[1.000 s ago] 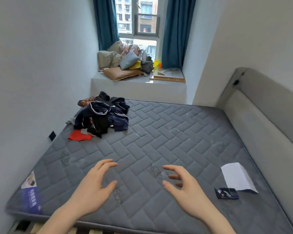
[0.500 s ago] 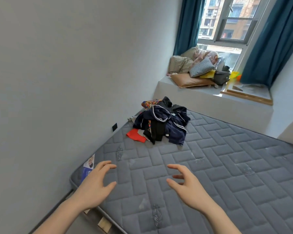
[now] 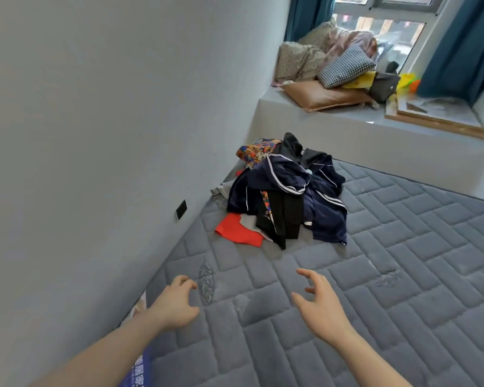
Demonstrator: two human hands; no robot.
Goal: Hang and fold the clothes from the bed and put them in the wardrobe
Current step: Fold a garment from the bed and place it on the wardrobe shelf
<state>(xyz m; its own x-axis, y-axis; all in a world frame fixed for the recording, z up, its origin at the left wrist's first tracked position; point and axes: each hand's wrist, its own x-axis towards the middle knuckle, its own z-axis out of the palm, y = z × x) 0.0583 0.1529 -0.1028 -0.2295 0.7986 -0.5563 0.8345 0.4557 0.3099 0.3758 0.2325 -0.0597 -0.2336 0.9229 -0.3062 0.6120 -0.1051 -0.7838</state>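
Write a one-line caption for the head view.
Both empty hands, left hand and right hand, reach over the mattress toward the clothes pile.

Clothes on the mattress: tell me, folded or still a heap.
A heap, unfolded: the clothes lie crumpled and overlapping on the mattress beside the wall.

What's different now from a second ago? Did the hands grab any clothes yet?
Not yet. The view swung left toward the wall and closer to the pile of clothes; the white paper and dark card seen earlier are out of view. The left hand and right hand stay out in front, fingers loosely curled, holding nothing. The pile lies untouched on the mattress.
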